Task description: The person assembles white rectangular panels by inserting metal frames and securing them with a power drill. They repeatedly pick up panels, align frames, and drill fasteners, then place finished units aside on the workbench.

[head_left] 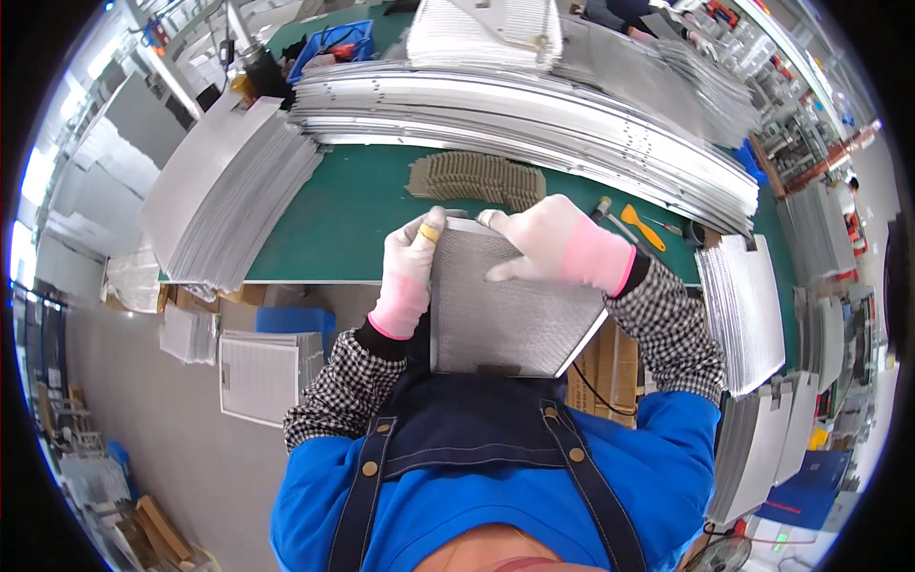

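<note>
A grey metal-mesh filter panel [505, 305] with a thin pale frame edge is held tilted in front of my apron, its lower end near my waist. My left hand [412, 257], in a white and pink glove with yellow tape on one finger, grips the panel's upper left corner, thumb on the front. My right hand [548, 243], gloved alike, bends over the top edge. Its fingers are at that edge and its thumb lies against the mesh. A small dark tab [498, 370] shows at the panel's lower edge.
Beyond my hands, a row of brown corrugated pieces [477, 179] lies on the green table [357, 205]. Long metal strips [534, 119] are stacked behind. Panel stacks stand left [233, 191] and right [745, 310]. A yellow scraper [643, 227] lies right. Another person's gloved hand [703, 46] shows far off.
</note>
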Tool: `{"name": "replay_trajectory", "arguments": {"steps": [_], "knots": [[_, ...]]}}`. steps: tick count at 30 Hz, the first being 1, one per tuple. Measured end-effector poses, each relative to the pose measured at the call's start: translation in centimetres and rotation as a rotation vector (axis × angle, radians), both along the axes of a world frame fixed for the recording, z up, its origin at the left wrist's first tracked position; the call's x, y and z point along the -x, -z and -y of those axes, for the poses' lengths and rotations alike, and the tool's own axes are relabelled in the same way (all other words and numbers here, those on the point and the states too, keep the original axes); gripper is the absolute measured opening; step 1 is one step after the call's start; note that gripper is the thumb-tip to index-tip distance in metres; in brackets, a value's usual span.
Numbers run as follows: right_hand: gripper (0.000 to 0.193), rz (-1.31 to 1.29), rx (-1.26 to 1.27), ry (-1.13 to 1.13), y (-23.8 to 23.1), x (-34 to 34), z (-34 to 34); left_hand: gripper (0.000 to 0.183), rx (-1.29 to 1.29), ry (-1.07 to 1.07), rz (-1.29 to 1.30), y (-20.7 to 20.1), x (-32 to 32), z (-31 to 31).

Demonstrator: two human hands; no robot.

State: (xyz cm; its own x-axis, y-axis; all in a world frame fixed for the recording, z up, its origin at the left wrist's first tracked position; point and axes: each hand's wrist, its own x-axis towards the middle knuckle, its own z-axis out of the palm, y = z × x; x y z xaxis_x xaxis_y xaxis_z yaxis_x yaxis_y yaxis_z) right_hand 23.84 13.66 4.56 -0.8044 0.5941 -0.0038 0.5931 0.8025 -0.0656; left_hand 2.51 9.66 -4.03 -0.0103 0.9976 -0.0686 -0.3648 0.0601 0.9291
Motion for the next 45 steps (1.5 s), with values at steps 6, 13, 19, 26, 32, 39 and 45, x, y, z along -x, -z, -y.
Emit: {"name": "replay_trajectory", "arguments": {"steps": [6,13,19,26,32,39,45], "knots": [[0.068,-0.677,0.606,0.067,-5.3,-4.1,-2.3,0.034,-0.646,-0.226,-0.652,-12.1,0.0,-3.2],[0.024,0.316,-0.062,1.022,11.7,-16.7,-6.4,0.023,-1.298,0.070,-1.307,-16.7,-1.2,-7.0],[0.020,-0.004,-0.090,0.911,16.2,-16.8,-7.5,0.021,-1.193,-0.209,-1.503,-9.4,-2.0,-7.2],[0.024,-0.649,-0.113,0.347,-0.5,-9.1,-4.2,0.054,-0.925,-0.504,-1.546,-8.0,-4.3,-5.4],[0.026,-0.199,-0.680,-0.205,-7.8,-4.9,-3.5,0.045,-0.958,-0.510,-1.465,-7.4,-4.1,-6.0],[0.023,-0.275,-0.366,0.008,-10.7,-2.5,-2.9,0.036,-0.893,-0.544,-1.456,-6.8,-4.5,-6.0],[0.023,-0.375,-0.506,0.117,-5.1,-3.3,-2.6,0.033,-0.876,-0.558,-1.460,-6.7,-5.5,-6.5]]}}
